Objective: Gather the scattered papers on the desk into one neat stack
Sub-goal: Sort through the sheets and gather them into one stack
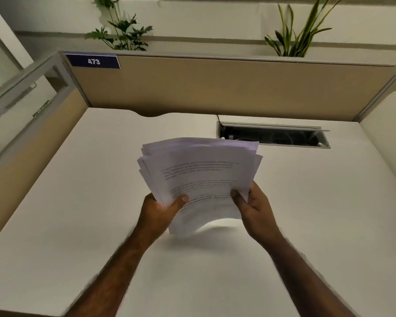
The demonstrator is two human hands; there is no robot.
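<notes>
Spreading wide and white beneath everything, the desk [78, 202] is taking up most of the view, with no loose sheet showing on it anywhere; a tan partition [215, 88] is closing off the far side, carrying a dark number plate [93, 61] at its far left, and an open cable hatch [272, 137] is gaping at the far right of the top. Two leafy plants [124, 30] are rising beyond the partition. Above the middle of the desk the papers [199, 177] are hanging clear of the surface as one fanned, uneven bundle, edges stepping out on both sides and the near edge drooping. The left hand [162, 211] is pinching the near left corner, thumb on top and fingers under; the right hand [254, 204] is clamping the near right edge likewise. Light, floppy and slippery sheet on sheet, the bundle is probably asking for grips on both long edges and tapping on the desk to square it
</notes>
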